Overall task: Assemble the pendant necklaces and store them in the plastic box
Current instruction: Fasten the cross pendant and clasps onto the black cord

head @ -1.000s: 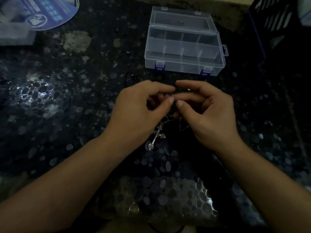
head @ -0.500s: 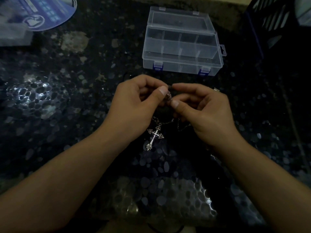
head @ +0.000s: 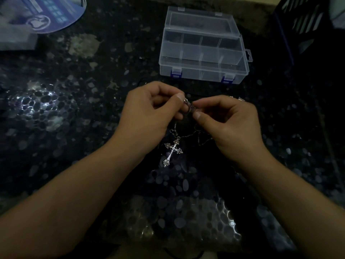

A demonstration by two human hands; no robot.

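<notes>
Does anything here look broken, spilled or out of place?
Nothing stands out. Both hands, left and right, pinch the chain, the cross pendant dangles below them, and the plastic box sits open and intact behind.

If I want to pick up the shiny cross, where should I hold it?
Probably pinch the cross pendant by its long lower stem, coming from below, nearer you. That end hangs free and is slim. The top joins the chain, which the left hand and right hand pinch above, so a grip there would crowd them.
</notes>
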